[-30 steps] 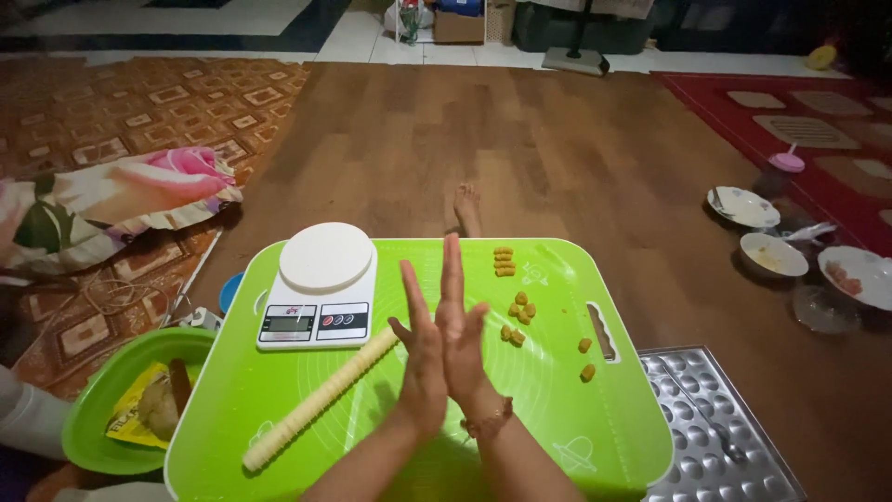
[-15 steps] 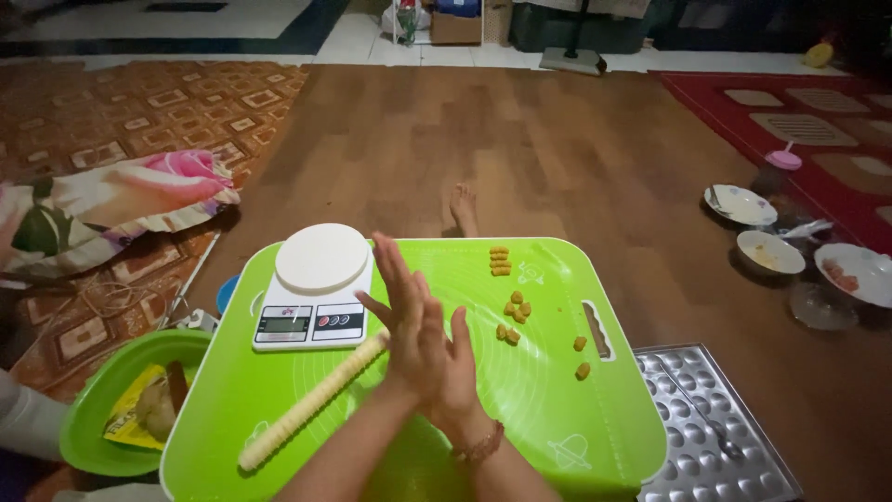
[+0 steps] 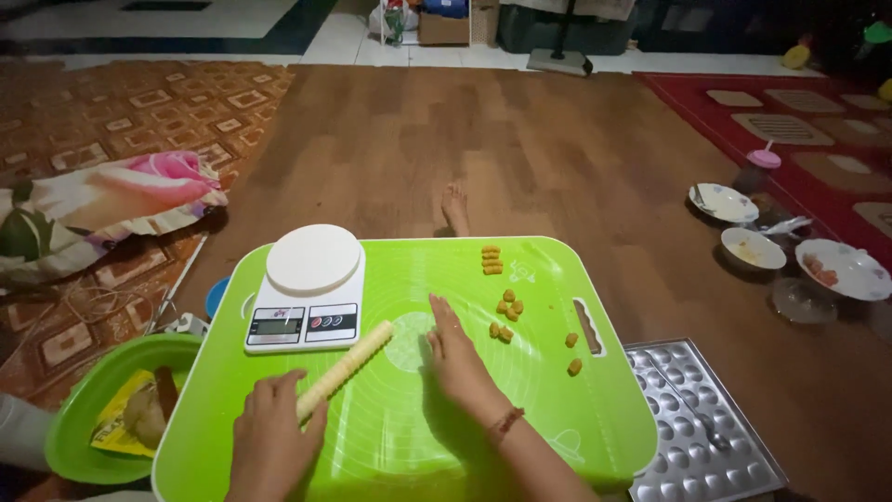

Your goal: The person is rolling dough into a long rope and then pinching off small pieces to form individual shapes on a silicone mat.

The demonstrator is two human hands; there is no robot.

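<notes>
Both hands are separating: left hand (image 3: 271, 437) is gripping the pale ridged dough roll (image 3: 342, 370) on the bright green plastic board (image 3: 557, 437); right hand (image 3: 457, 358) is resting flat, spread, beside it. Small orange cut pieces (image 3: 506, 310) are lying finished right of the roll; most of the roll is remaining uncut.

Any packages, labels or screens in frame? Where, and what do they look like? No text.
Small grey rectangular display on the white kitchen scale, upper left of the green board.
Crumpled yellow wrapper in the green bowl, lower left.
Brown cardboard box by the far wall, top centre.
</notes>
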